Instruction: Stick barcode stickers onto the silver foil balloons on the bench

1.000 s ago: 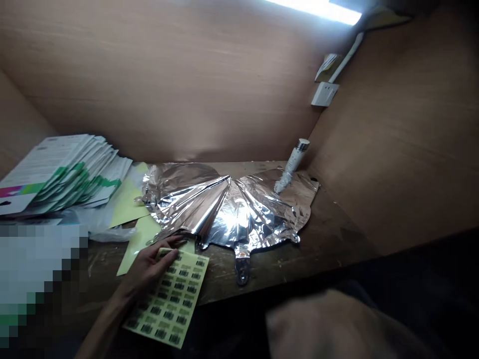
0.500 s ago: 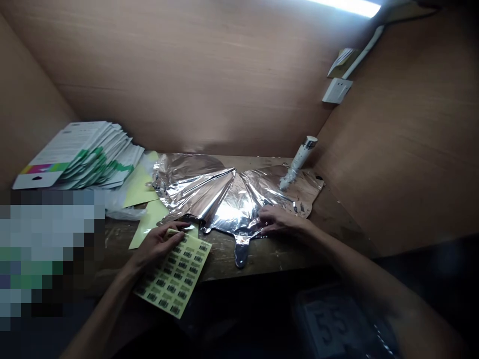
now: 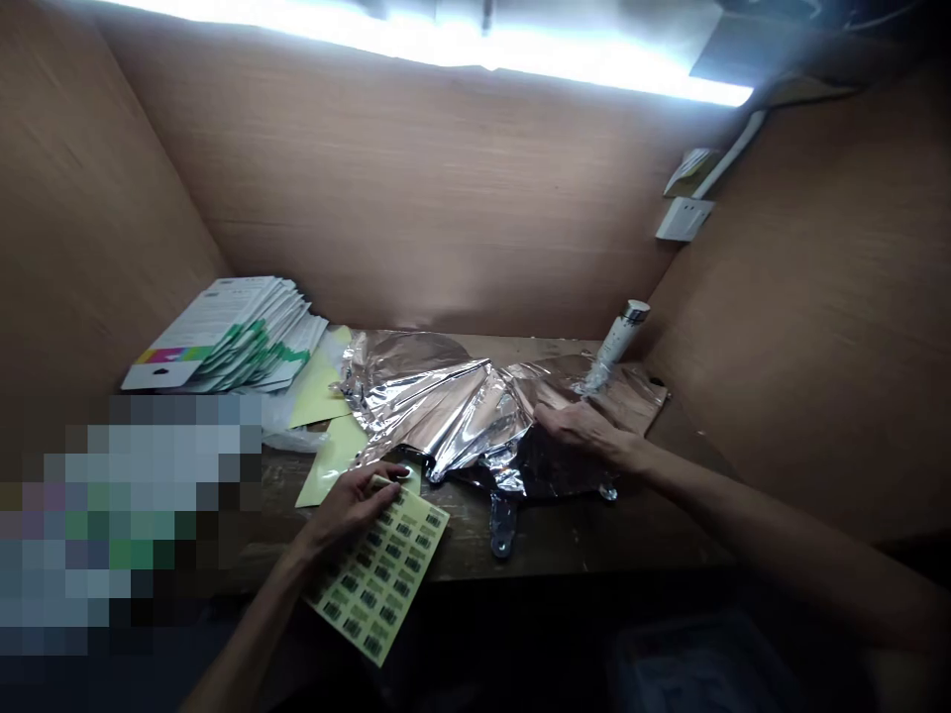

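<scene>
Blocked left of foil by card stack, behind by back panel. Obstructed at foil's right rear by white cylinder, front left by left hand and label sheet, front right by right forearm. Passable above foil's left half; also before foil, between label sheet and right forearm.

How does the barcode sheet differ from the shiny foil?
The barcode sheet is yellowish with rows of barcodes; the foil is silvery and mirror-like. The barcode sheet looks flat, the foil creased. The barcode sheet is held in the left hand; the foil lies on the table, the right hand on it. Both look thin.
</scene>
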